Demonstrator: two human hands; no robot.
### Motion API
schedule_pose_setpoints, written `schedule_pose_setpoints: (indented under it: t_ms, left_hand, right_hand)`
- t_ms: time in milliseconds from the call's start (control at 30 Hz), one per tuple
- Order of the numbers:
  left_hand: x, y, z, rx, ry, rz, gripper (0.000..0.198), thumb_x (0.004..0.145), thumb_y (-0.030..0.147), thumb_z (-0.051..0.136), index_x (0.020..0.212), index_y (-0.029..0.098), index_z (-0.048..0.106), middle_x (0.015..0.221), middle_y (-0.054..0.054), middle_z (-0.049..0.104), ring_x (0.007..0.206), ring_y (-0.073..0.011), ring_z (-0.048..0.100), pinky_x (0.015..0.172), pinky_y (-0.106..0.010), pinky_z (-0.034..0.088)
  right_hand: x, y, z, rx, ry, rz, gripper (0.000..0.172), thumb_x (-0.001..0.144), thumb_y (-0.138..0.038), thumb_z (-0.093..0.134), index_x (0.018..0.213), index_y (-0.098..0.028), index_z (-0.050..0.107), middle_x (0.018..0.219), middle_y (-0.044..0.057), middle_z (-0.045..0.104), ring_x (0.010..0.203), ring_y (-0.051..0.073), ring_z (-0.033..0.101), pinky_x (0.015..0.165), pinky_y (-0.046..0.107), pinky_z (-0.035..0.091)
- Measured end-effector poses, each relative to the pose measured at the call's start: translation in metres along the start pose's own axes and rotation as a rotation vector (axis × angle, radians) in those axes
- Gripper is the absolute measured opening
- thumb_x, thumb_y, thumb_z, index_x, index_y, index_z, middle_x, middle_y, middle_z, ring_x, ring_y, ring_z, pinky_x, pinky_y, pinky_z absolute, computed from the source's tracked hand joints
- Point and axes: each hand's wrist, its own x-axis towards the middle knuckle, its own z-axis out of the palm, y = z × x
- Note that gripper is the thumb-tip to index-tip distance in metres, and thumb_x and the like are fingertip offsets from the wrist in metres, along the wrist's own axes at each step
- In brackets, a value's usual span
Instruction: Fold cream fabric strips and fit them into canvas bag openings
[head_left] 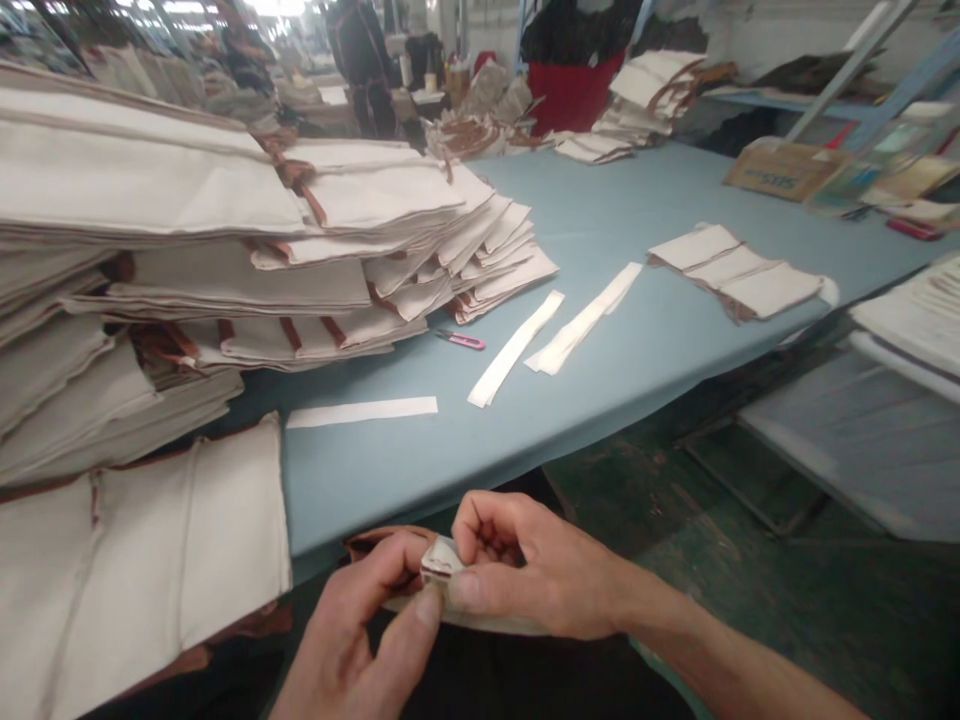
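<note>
In front of my body, below the table edge, both hands hold one cream fabric piece with brown trim. My left hand pinches its near corner between thumb and fingers. On the same corner, my right hand grips with the thumb in front and fingers curled behind. A seam or folded edge shows between the two thumbs; most of the piece is hidden by the hands. On the table lie pink-handled thread snips, a single white strip and more white strips to the right.
Tall stacks of cream fabric pieces fill the left side of the blue table. One such piece overhangs the near left edge. Another folded piece lies at right. A cardboard box sits behind it; a metal-framed stand is at far right.
</note>
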Motion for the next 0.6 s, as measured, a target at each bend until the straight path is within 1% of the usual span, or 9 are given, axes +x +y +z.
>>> schedule_pose_setpoints:
  t_ms: [100,200,267,333,433,533,600]
  left_hand:
    - [0.003,-0.003,-0.002,0.018,-0.031,0.032,0.033,0.104,0.046,0.056,0.098,0.023,0.079,0.1,-0.002,0.079,0.082,-0.0175,0.072,0.076,-0.021,0.053]
    - [0.003,-0.006,0.0,0.028,-0.017,0.045,0.034,0.105,0.044,0.054,0.097,0.024,0.08,0.097,0.0,0.079,0.082,-0.0166,0.071,0.075,-0.021,0.051]
    - [0.002,-0.008,0.003,0.02,-0.006,0.037,0.033,0.104,0.044,0.055,0.096,0.025,0.081,0.099,0.0,0.08,0.086,-0.0175,0.072,0.078,-0.022,0.051]
    - [0.001,-0.009,0.007,0.002,0.03,0.016,0.033,0.102,0.046,0.057,0.095,0.026,0.082,0.101,0.0,0.081,0.089,-0.0184,0.073,0.081,-0.023,0.05]
    - [0.001,-0.007,0.013,-0.024,0.102,0.01,0.03,0.1,0.044,0.06,0.089,0.028,0.083,0.095,0.002,0.081,0.083,-0.0175,0.071,0.084,-0.024,0.049]
    - [0.005,-0.005,0.017,-0.028,0.161,0.073,0.026,0.096,0.039,0.063,0.082,0.03,0.083,0.085,0.004,0.081,0.075,-0.0169,0.069,0.08,-0.023,0.049]
    - [0.007,-0.006,0.019,-0.035,0.192,0.12,0.024,0.094,0.036,0.064,0.08,0.031,0.084,0.078,0.004,0.078,0.073,-0.0173,0.069,0.074,-0.023,0.049]
  right_hand:
    - [0.003,0.002,-0.002,0.043,-0.025,0.05,0.061,0.068,-0.068,0.088,0.08,-0.019,0.054,0.067,-0.007,0.049,0.061,0.009,0.038,0.055,0.022,0.03]
    - [0.005,0.003,-0.003,0.057,-0.026,0.047,0.058,0.071,-0.069,0.084,0.077,-0.019,0.054,0.064,-0.008,0.046,0.059,0.008,0.037,0.053,0.022,0.028]
    - [0.006,0.004,-0.004,0.073,-0.03,0.035,0.054,0.074,-0.065,0.084,0.076,-0.02,0.053,0.061,-0.009,0.045,0.057,0.008,0.036,0.051,0.022,0.027]
    - [0.006,0.004,-0.005,0.089,-0.043,0.039,0.05,0.076,-0.06,0.083,0.076,-0.02,0.054,0.058,-0.009,0.045,0.054,0.008,0.035,0.05,0.021,0.026]
    - [0.007,0.006,-0.006,0.106,-0.044,0.058,0.044,0.078,-0.054,0.082,0.076,-0.02,0.054,0.055,-0.01,0.045,0.052,0.008,0.034,0.049,0.021,0.026]
    - [0.007,0.008,-0.005,0.084,-0.037,0.08,0.037,0.08,-0.048,0.078,0.075,-0.021,0.053,0.056,-0.01,0.045,0.052,0.008,0.035,0.049,0.021,0.027]
    - [0.005,0.007,-0.003,-0.043,0.048,0.057,0.029,0.082,-0.039,0.075,0.075,-0.02,0.053,0.06,-0.008,0.047,0.056,0.009,0.039,0.051,0.022,0.03]
